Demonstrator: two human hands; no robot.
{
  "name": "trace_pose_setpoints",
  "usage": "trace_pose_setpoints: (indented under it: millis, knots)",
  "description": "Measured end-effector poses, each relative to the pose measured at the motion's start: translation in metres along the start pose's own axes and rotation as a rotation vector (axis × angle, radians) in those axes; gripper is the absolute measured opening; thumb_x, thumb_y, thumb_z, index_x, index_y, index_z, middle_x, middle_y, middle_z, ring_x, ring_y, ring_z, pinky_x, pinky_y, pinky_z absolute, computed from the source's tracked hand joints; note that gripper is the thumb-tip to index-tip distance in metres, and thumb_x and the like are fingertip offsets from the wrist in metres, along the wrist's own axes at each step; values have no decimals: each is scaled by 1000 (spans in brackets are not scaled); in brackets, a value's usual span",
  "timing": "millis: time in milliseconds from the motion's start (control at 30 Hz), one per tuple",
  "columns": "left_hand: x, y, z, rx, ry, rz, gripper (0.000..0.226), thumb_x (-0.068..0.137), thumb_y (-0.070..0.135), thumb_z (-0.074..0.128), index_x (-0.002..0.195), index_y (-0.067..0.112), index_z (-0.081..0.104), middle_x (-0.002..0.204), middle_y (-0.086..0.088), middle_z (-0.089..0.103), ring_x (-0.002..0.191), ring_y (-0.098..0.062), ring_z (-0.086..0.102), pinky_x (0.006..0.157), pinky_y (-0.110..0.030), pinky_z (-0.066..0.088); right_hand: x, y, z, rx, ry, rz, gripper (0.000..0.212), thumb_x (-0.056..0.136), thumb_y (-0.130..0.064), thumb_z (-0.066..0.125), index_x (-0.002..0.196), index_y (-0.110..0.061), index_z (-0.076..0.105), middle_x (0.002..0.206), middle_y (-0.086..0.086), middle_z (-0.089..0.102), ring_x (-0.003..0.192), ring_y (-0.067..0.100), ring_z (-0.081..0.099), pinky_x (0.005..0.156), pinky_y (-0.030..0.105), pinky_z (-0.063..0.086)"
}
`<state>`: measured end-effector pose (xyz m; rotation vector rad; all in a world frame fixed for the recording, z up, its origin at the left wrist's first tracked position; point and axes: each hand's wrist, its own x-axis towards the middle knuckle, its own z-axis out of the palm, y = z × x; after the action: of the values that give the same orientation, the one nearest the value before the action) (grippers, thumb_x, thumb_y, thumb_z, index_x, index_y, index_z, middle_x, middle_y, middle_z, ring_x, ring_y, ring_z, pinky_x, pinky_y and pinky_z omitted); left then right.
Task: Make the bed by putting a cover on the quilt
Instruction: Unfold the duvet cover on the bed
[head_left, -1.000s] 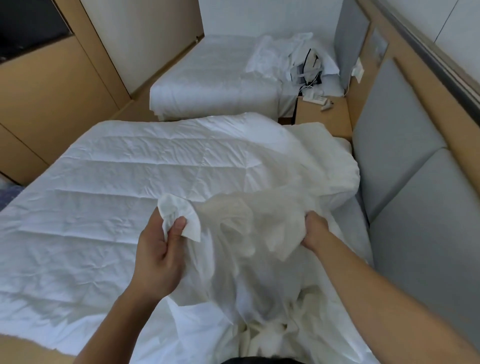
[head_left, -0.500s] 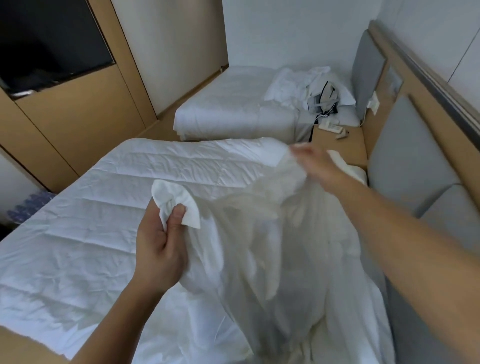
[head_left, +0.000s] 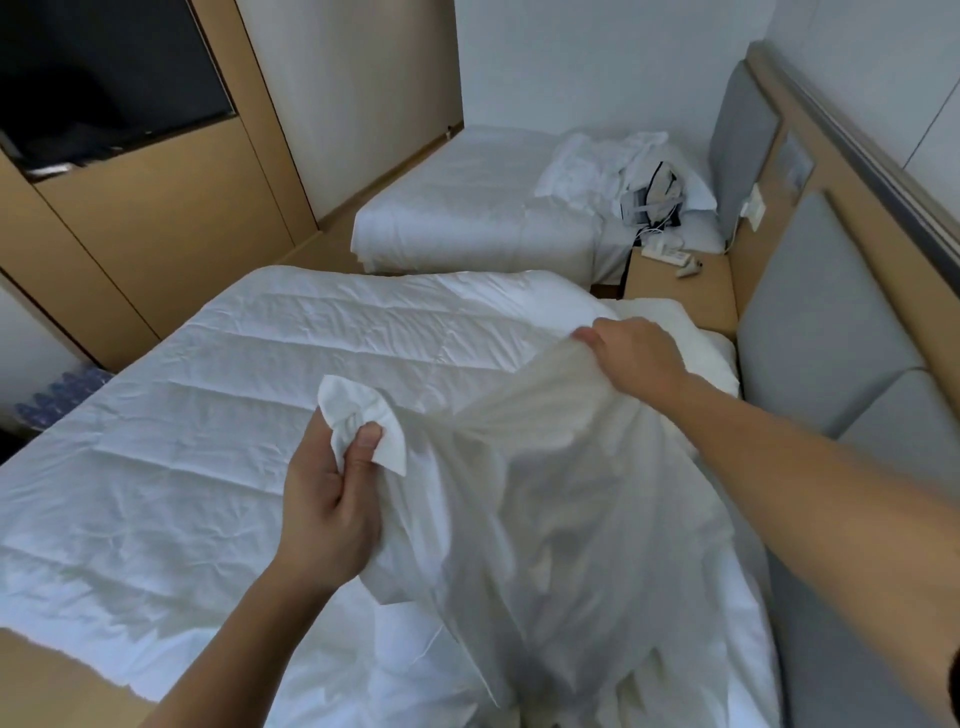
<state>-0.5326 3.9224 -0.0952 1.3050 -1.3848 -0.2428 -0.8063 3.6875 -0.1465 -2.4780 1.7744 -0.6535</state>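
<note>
Left hand (head_left: 327, 499) grips a corner of the white cover (head_left: 545, 493), thumb pinching it. Right hand (head_left: 636, 353) holds the cover's edge raised over the quilt (head_left: 234, 389), near the bed's head end.

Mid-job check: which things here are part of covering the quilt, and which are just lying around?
In the job: cover, gripped by left hand and right hand; quilt, spread out flat.
Lying about: far bed with heaped linen; nightstand with a power strip; wall screen.
</note>
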Motion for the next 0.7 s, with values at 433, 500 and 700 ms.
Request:
trace_pose_setpoints:
  millis: [433, 500, 700]
  knots:
    - [-6, -8, 5, 101, 45, 1, 20, 98, 22, 46, 96, 3, 52, 71, -2, 60, 67, -16, 58, 51, -22, 42, -116, -161, -24, 662, -270, -322, 36, 88, -48, 72, 109, -21, 60, 99, -8, 61, 90, 8, 57, 79, 28, 48]
    - [-7, -5, 11, 151, 36, 8, 19, 99, 23, 46, 91, 6, 47, 66, -4, 56, 63, -20, 55, 49, -25, 41, -115, -163, -13, 648, -39, -341, 24, 97, -29, 63, 90, -7, 56, 83, 0, 54, 77, 17, 50, 69, 34, 44]
    - [1, 7, 19, 60, -215, 21, 26, 97, 41, 61, 108, 18, 54, 96, 13, 58, 91, -8, 61, 78, -17, 49, -143, -162, -7, 971, 147, -25, 36, 104, -28, 38, 89, 1, 54, 78, 12, 62, 70, 26, 60, 68, 46, 52]
